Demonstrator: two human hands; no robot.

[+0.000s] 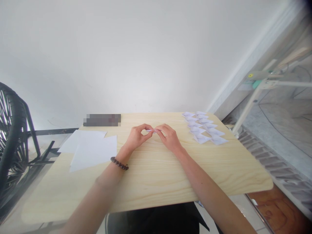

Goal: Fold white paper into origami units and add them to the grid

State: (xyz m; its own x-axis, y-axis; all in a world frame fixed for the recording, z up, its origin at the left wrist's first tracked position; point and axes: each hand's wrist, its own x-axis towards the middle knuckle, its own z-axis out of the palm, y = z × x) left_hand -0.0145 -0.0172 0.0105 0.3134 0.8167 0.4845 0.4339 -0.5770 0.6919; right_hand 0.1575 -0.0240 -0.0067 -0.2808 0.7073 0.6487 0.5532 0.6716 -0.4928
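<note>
Both hands meet over the middle of the wooden table, pinching one small folded white paper between thumbs and fingertips. My left hand, with a dark bead bracelet on its wrist, grips the paper's left part. At its other end, my right hand holds it between thumb and forefinger. Fingers cover much of the paper, so its exact shape is hidden. Right of my hands, several folded paper boats stand in two rows.
White paper sheets lie overlapping on the table's left side. A blurred-out dark rectangular item is at the back left. A black woven chair stands at the left, a white metal frame at the right. The wall rises behind the table.
</note>
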